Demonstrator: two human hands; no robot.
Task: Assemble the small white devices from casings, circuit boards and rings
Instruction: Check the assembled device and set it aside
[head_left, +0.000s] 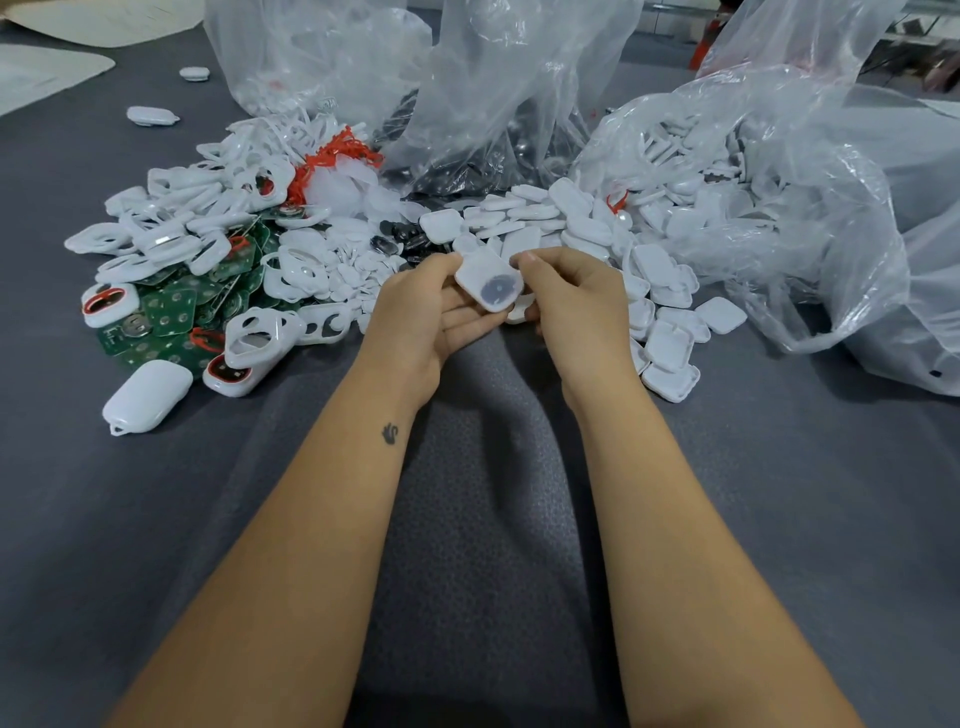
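White casing, dark disc visible inside, pinched at opposite edges by left hand and right hand; both grips closed on it, above grey surface.

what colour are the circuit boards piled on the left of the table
Green, with small silvery round pads; the circuit boards show best in the head view.

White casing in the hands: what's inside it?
The white casing, held by the left hand and right hand, shows a dark round part inside. Blur hides what that is. A second white piece sits below, mostly covered.
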